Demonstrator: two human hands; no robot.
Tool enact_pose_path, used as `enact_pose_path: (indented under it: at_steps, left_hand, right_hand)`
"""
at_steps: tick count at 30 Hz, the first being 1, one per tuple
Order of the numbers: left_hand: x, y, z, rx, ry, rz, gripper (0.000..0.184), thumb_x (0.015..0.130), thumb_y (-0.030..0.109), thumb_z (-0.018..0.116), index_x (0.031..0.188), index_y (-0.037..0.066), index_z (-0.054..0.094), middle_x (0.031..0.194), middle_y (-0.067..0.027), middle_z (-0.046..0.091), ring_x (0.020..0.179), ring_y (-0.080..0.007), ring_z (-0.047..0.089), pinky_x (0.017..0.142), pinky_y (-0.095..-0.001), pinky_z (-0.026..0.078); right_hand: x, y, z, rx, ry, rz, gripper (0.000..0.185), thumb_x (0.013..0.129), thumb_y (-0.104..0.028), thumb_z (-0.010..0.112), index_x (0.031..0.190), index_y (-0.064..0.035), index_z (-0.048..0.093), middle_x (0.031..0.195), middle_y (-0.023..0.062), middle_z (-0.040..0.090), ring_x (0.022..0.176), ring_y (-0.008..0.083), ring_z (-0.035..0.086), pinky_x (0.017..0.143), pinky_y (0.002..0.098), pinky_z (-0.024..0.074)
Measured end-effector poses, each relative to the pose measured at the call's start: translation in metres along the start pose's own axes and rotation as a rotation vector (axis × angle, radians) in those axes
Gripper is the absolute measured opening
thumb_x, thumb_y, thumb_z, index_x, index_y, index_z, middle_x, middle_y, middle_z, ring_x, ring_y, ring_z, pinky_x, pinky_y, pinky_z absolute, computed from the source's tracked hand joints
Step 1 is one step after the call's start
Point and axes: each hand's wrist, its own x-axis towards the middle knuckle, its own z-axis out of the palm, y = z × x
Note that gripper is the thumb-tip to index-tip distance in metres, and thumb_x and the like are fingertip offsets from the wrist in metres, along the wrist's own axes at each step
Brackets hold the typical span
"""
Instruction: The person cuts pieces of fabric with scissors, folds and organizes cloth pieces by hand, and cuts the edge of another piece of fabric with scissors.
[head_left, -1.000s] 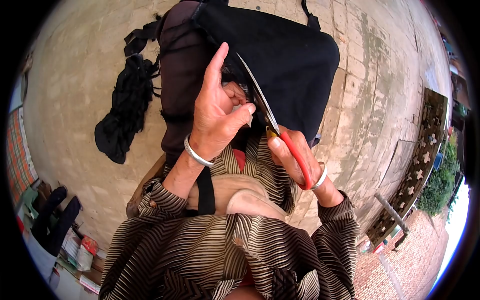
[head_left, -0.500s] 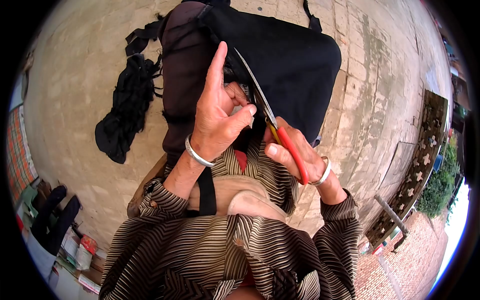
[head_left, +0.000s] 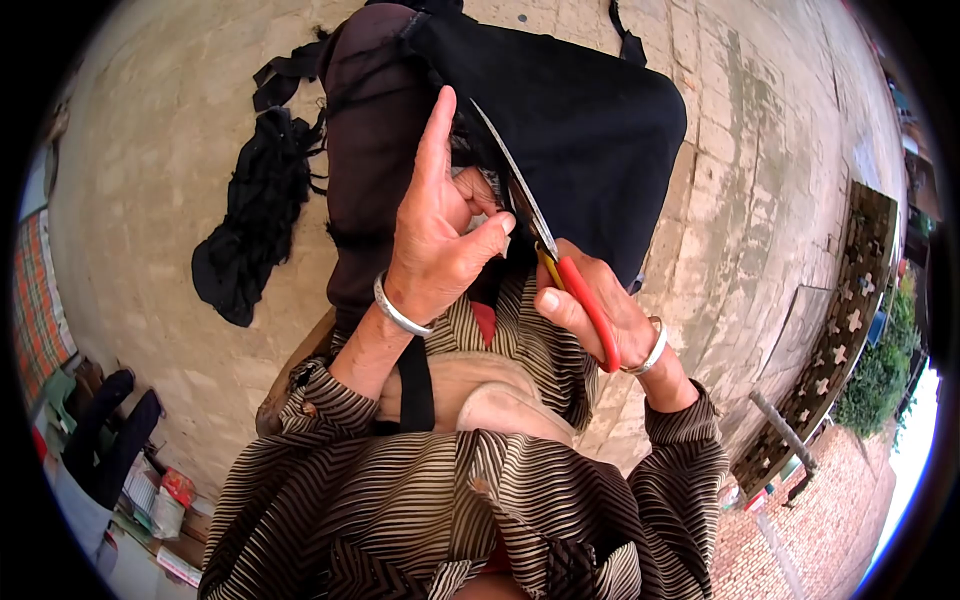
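Note:
Black cloth (head_left: 590,120) lies over my lap and knees. My left hand (head_left: 445,225) has its index finger pointing up, while the thumb and other fingers pinch the cloth's edge. Scissors (head_left: 580,295) with red and yellow handles are in my right hand (head_left: 585,310). Their long blades point up and left, along the cloth beside my left fingers. Whether cloth lies between the blades is hard to tell. Each wrist wears a silver bangle.
Black scraps (head_left: 250,215) lie on the paved floor (head_left: 150,220) at the left. Another person's dark-clad legs (head_left: 110,440) show at the lower left, near bags. A patterned low wall (head_left: 825,340) and a plant (head_left: 880,380) stand at the right.
The scissors have tilted slightly, and my right hand has shifted a little up along with their handles. My left hand keeps its pinch, moving very slightly right.

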Motion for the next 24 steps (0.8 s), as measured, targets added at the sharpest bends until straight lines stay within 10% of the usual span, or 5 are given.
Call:
enact_pose_path:
  at_steps: [11, 14, 17, 20, 24]
  left_hand:
    - [0.000, 0.000, 0.000, 0.021, -0.008, 0.016, 0.097, 0.076, -0.009, 0.061, 0.152, 0.000, 0.002, 0.153, -0.0189, 0.021, 0.086, -0.0105, 0.057, 0.073, -0.0216, 0.049]
    - [0.000, 0.001, 0.002, 0.006, 0.011, -0.018, 0.098, 0.076, -0.014, 0.055, 0.154, 0.011, 0.000, 0.080, -0.0055, 0.058, 0.068, -0.0070, 0.052, 0.059, -0.0205, 0.046]
    - [-0.001, 0.004, 0.002, 0.057, 0.001, -0.019, 0.099, 0.075, -0.010, 0.061, 0.152, 0.000, 0.001, 0.155, -0.0193, 0.017, 0.084, -0.0096, 0.056, 0.071, -0.0209, 0.048]
    - [0.001, 0.007, 0.000, 0.006, 0.033, -0.002, 0.095, 0.074, -0.009, 0.062, 0.152, 0.000, 0.007, 0.151, -0.0201, 0.027, 0.081, -0.0091, 0.057, 0.070, -0.0214, 0.049]
    - [0.020, 0.027, -0.021, 0.887, 0.285, 0.311, 0.063, 0.070, -0.001, 0.067, 0.131, -0.002, 0.051, 0.094, -0.0148, 0.070, 0.057, -0.0146, 0.062, 0.062, -0.0265, 0.051]
  right_hand:
    - [0.011, -0.009, -0.005, -0.005, -0.130, 0.080, 0.053, 0.092, -0.052, 0.053, 0.093, 0.0010, 0.049, 0.079, 0.0067, 0.045, 0.074, 0.0158, 0.043, 0.068, 0.0307, 0.0369]
    - [0.011, -0.002, 0.001, -0.025, 0.030, 0.057, 0.057, 0.091, -0.052, 0.059, 0.076, 0.0011, 0.047, 0.061, 0.0115, 0.044, 0.057, 0.0225, 0.048, 0.056, 0.0371, 0.0395]
    - [0.012, -0.008, 0.001, 0.002, 0.037, 0.088, 0.054, 0.094, -0.046, 0.056, 0.071, 0.0010, 0.045, 0.054, 0.0136, 0.037, 0.051, 0.0269, 0.044, 0.053, 0.0382, 0.0372]
    - [0.014, -0.006, 0.003, -0.060, 0.075, 0.067, 0.052, 0.096, -0.040, 0.055, 0.068, 0.0019, 0.043, 0.054, 0.0166, 0.036, 0.050, 0.0305, 0.041, 0.052, 0.0394, 0.0359]
    - [0.013, -0.002, 0.001, -0.074, 0.118, 0.030, 0.051, 0.095, -0.037, 0.058, 0.066, 0.0022, 0.043, 0.053, 0.0172, 0.036, 0.048, 0.0309, 0.039, 0.050, 0.0393, 0.0353]
